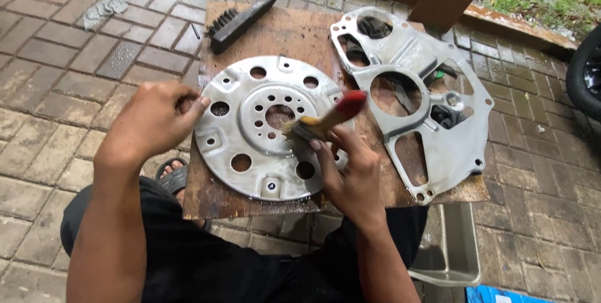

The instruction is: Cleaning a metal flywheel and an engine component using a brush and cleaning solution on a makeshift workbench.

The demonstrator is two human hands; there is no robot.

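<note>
The right hand (350, 174) holds a red-handled paintbrush (325, 121) on the round metal plate (263, 128); the left hand (156, 118) grips the plate's left edge.

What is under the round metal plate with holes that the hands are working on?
The round silver metal plate with holes lies flat on a rusty brown board; brown surface shows through its holes. The board beneath the solid metal is covered. The board rests on brick paving.

Silver disc (263, 129), red-handled paintbrush (325, 121), brown board (294, 34), black brush (241, 21)
</note>
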